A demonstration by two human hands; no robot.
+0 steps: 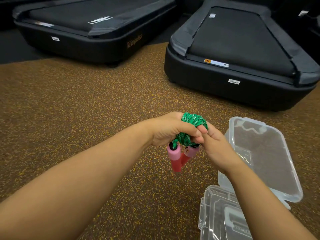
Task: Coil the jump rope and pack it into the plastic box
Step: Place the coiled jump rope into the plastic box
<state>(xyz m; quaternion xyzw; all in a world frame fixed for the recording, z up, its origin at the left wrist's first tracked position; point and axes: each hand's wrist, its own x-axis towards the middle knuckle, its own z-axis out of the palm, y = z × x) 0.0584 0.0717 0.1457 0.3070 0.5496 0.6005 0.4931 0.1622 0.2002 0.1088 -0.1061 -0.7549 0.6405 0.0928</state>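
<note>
"impulse" logo on left treadmill [97, 23]; other stickers unreadable; left hand [170, 129] grip closed round coiled green jump rope [192, 119]; right hand [216, 146] pinches it; pink handles [180, 157] dangle below; plastic box [263, 174] open, right, on floor [69, 101].

The plastic box [270, 158] lies right of the hands, its lid [223, 215] nearer, treadmills [242, 54] behind.
</note>
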